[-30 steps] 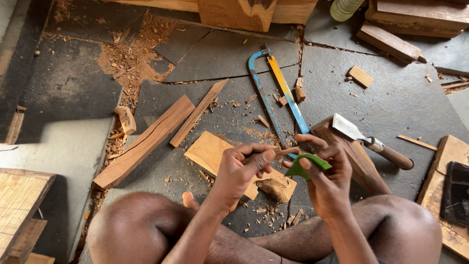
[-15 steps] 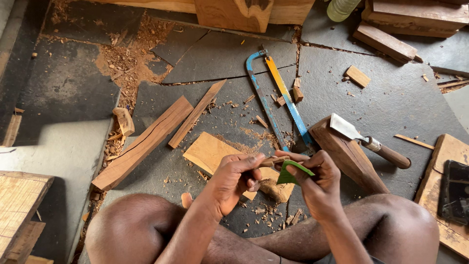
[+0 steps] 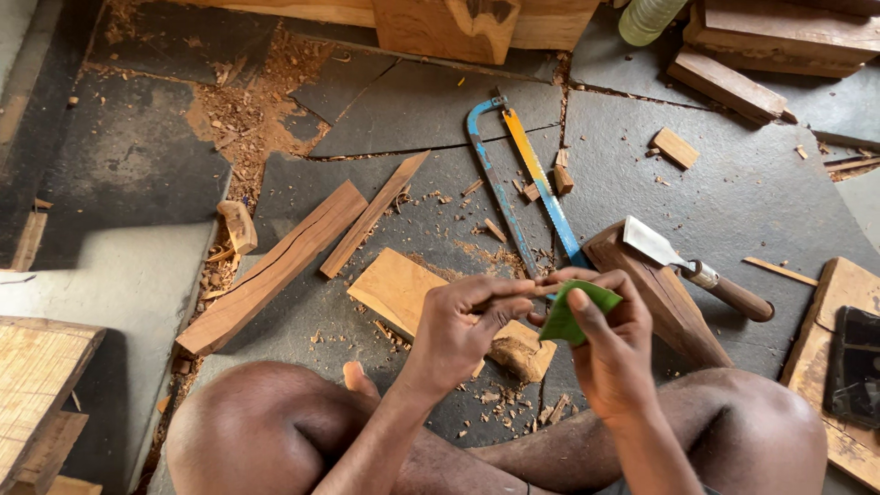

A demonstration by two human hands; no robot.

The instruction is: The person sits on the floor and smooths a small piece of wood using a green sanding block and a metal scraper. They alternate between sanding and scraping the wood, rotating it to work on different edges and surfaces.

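The cracked dark stone floor (image 3: 733, 202) fills the view, strewn with sawdust and chips; all positions below are given relative to the hacksaw (image 3: 518, 179), whose blue frame and yellow-and-blue blade lie at centre. To the left of the hacksaw lie a long wooden plank (image 3: 275, 266) and, touching its upper end, a narrower wooden strip (image 3: 374, 215). Below and left of the hacksaw rests a flat wooden block (image 3: 396, 289), with a rougher offcut (image 3: 521, 348) just beside it and partly under the hands. To the right of the hacksaw's lower end a dark wooden wedge (image 3: 660, 293) carries a broad chisel (image 3: 692, 269) with a wooden handle, its blade pointing back toward the saw. A small wooden offcut (image 3: 676, 148) lies well to the right.

At the lower tip of the hacksaw the two hands meet. The left hand (image 3: 463, 325) pinches a thin wooden stick (image 3: 541, 289) between thumb and curled fingers, closed firmly on it. The right hand (image 3: 610, 353) is folded around a green sheet, probably abrasive paper (image 3: 573, 312), which wraps the stick's free end; its fingers are closed on sheet and stick together.

Compared with the views half a second and one second earlier, the hands sit in nearly the same place, while the green sheet has shifted slightly along the stick and its fold has changed. This is judged to be a rubbing stroke under way, the stick being smoothed rather than repositioned.
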